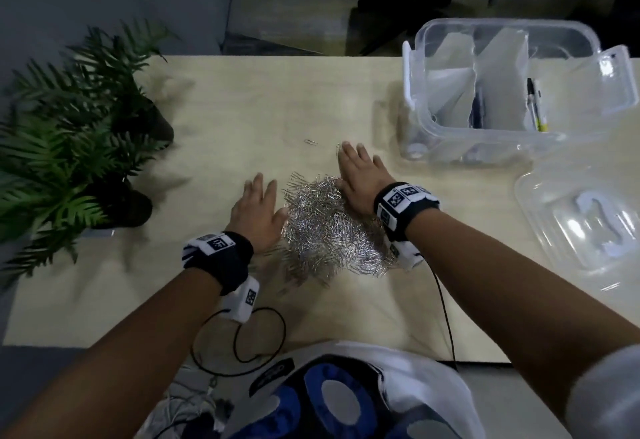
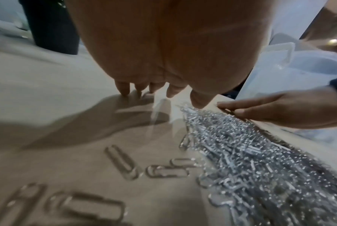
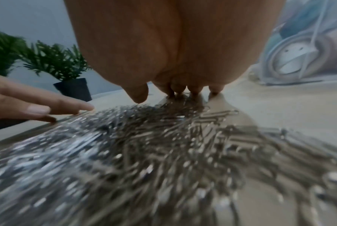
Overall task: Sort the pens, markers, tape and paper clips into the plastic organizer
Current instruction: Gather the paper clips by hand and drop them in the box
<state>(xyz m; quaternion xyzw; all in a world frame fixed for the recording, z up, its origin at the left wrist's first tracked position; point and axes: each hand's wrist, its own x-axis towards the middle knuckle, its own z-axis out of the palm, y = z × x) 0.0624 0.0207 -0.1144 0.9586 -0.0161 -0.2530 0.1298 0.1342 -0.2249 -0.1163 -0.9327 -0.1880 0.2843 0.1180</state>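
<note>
A large heap of silver paper clips [image 1: 325, 227] [image 2: 250, 160] [image 3: 134, 152] lies in the middle of the pale wooden table [image 1: 214, 120]. My left hand [image 1: 258, 211] lies flat with straight fingers at the heap's left edge. My right hand [image 1: 360, 175] lies flat with straight fingers on the heap's far right side. Neither hand holds anything. Two stray clips [image 1: 311, 142] lie beyond the heap, and several loose clips [image 2: 123, 162] lie to its left. The clear plastic organizer [image 1: 498, 92] stands at the back right, with white dividers and pens [image 1: 535, 106] inside.
The organizer's clear lid [image 1: 585, 224] lies at the right edge of the table. Two potted green plants [image 1: 79, 127] stand at the left. Black cables [image 1: 256, 338] trail from the wrist bands over the near table edge.
</note>
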